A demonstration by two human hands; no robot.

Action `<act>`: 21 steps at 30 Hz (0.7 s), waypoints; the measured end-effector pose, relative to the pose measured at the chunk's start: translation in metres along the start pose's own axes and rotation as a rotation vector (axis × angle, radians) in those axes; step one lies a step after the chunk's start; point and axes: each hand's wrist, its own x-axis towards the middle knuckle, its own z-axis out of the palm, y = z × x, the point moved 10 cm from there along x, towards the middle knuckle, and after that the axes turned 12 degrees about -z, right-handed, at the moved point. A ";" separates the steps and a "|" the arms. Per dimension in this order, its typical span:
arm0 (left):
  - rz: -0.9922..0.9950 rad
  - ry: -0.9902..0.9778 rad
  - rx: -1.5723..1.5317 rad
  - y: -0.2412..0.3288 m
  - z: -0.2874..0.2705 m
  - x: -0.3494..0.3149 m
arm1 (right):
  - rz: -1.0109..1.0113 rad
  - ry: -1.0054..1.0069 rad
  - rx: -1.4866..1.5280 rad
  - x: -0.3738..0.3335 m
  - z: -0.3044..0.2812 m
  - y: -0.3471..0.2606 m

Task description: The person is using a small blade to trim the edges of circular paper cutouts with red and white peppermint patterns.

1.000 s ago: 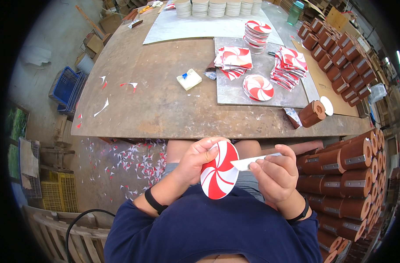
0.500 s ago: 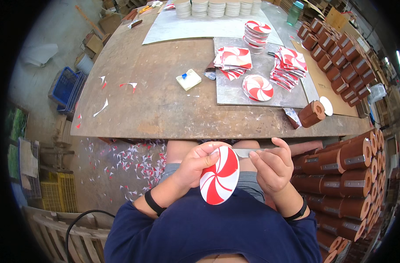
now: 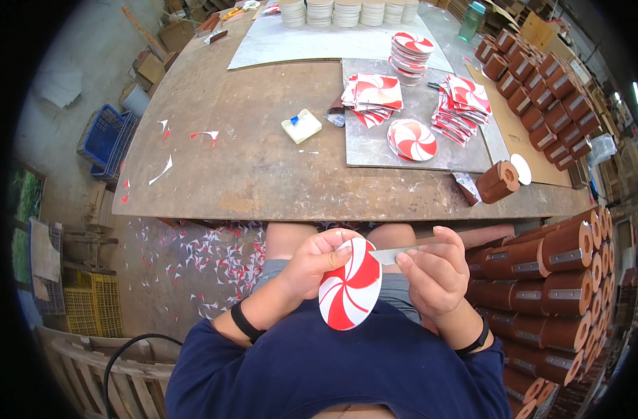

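My left hand (image 3: 312,269) grips a round disc (image 3: 348,290) with a red-and-white pinwheel pattern, thumb on its face near the upper left edge. The disc is held upright-tilted over my lap, pattern toward me. In my right hand (image 3: 434,276) a thin, flat grey metal strip (image 3: 386,256) is pinched between thumb and fingers. Its left end meets the upper right edge of the disc; whether it is a blade or a file does not show.
Across the worktable (image 3: 249,160) lie square pinwheel sheets (image 3: 377,91), a stack of discs (image 3: 411,45), a yellowish block (image 3: 301,127) and paper scraps. Brown cylinders (image 3: 567,244) are piled at right. Red and white offcuts (image 3: 221,258) litter the floor.
The strip has risen slightly and now overlaps the disc's upper right edge. My right hand has shifted slightly with it, its fingers more curled. The disc is nearly unmoved.
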 end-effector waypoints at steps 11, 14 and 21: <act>0.015 -0.016 -0.008 0.003 -0.001 0.001 | -0.027 0.012 0.041 0.002 -0.005 -0.006; 0.022 0.024 0.018 0.004 -0.003 0.001 | 0.006 0.014 0.060 0.003 -0.004 -0.003; -0.037 -0.065 0.082 -0.004 0.006 0.000 | 0.053 0.026 0.040 -0.004 0.003 0.005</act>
